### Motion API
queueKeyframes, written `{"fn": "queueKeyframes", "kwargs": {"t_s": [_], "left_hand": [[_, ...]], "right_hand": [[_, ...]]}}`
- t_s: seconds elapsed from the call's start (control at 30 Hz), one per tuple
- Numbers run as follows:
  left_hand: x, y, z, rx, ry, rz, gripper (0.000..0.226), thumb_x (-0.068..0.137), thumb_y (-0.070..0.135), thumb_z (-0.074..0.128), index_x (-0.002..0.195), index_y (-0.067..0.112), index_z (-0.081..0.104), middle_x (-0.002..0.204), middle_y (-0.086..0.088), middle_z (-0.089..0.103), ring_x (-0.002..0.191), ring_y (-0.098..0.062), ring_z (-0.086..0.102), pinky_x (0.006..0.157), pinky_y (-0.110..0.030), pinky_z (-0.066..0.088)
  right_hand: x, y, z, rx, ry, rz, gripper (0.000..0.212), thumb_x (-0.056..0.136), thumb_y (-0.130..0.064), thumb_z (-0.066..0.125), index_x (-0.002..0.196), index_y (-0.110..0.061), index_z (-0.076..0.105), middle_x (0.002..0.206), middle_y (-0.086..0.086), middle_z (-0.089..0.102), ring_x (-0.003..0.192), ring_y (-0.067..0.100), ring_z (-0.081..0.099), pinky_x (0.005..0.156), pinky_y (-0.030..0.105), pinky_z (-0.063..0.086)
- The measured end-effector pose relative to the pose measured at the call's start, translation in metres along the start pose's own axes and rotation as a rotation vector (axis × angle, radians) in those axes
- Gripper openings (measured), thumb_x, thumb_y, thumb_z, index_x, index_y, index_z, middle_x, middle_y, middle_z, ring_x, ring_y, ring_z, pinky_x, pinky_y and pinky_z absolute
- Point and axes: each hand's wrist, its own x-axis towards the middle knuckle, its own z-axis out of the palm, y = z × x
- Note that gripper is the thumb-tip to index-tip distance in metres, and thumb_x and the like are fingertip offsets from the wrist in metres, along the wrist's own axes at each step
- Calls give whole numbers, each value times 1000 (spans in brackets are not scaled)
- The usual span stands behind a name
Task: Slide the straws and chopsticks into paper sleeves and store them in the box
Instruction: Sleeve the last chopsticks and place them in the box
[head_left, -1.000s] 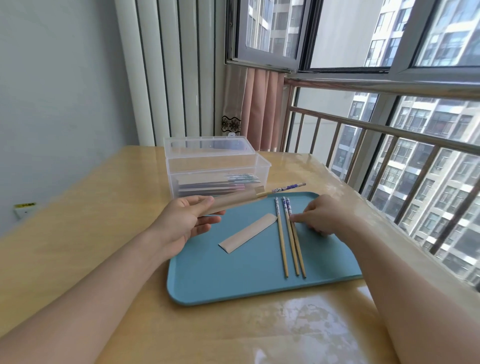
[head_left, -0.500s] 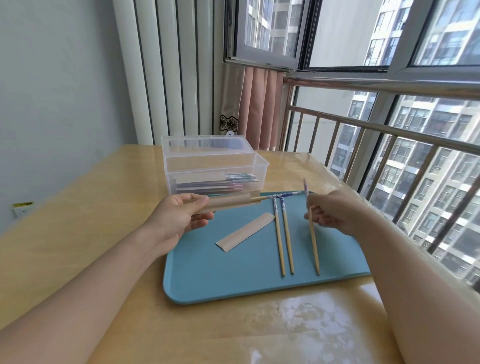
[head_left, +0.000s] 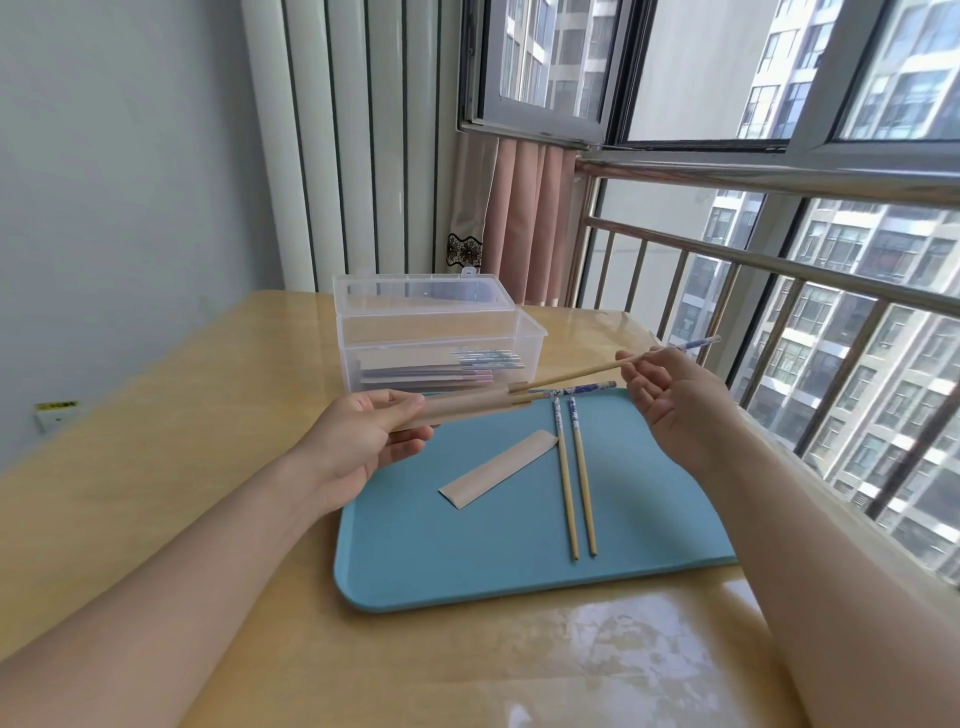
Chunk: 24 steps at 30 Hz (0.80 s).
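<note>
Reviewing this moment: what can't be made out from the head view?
- Whether the chopstick held by the right hand has entered the paper sleeve: blurred.
- Sleeve's near end: covered by the left hand.
- Count of items in the box: overlapping, seen through hazy plastic.

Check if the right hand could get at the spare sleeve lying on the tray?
Probably yes. The spare sleeve lies uncovered on the tray, but the right hand already pinches a chopstick, so it would need freeing first.
</note>
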Motion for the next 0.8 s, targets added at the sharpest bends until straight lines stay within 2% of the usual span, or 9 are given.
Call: {"fn": "queueKeyframes", "kwargs": {"t_s": [0.1,0.2,0.3,0.37,0.57,0.63,0.7,0.8], "left_hand": [[0,1,0,-20,-3,-5,9,95,13,64,90,7,68,80,-9,73,60,-7,67,55,-17,55],[0,1,0,-25,-5,-3,9,95,13,64,89,8,67,75,-7,73,61,-7,66,55,-17,55],[1,0,0,-24,-15,-2,8,96,14,64,93,7,68,84,-10,72,63,-8,67,55,-17,55],[1,0,-1,-25,-16,-1,9,95,15,65,96,6,67,87,-12,70,64,-8,68,56,-17,55],[2,-1,-1,-30,1,-7,6,95,13,65,94,7,66,86,-12,67,62,-9,68,56,-18,56],[3,-1,-1,-25,3,-3,6,95,12,65,94,7,66,86,-12,66,62,-9,68,55,-18,56],[2,-1,-1,-17,-5,-4,6,95,13,65,95,7,66,87,-12,66,63,-9,68,56,-18,56],[2,-2,-1,-14,-10,-6,5,94,12,66,95,7,66,79,-8,65,62,-9,67,56,-18,56]], "right_hand": [[0,1,0,-20,24,-10,28,95,-1,51,122,5,56,82,15,77,58,14,69,48,18,52],[-3,1,-1,-76,12,-7,22,94,-3,53,115,-1,56,88,15,77,61,14,68,51,19,53],[-7,3,-1,-179,-52,29,11,92,-4,56,103,-5,59,95,17,76,65,15,66,54,20,54],[-11,6,0,-243,-80,54,6,93,-4,57,93,-8,61,89,13,71,69,17,65,55,21,55],[-18,22,7,-373,-227,174,5,94,-11,64,97,-8,67,93,11,69,73,20,70,59,25,57],[-16,21,9,-323,-170,141,14,94,-16,65,106,-8,64,98,13,68,71,20,70,57,25,57],[-10,15,8,-266,-24,24,21,97,-19,63,115,-8,59,103,16,69,68,20,68,57,26,57],[-7,7,2,-363,46,-137,25,104,-19,51,125,-6,57,98,16,71,70,18,64,66,27,59]]}}
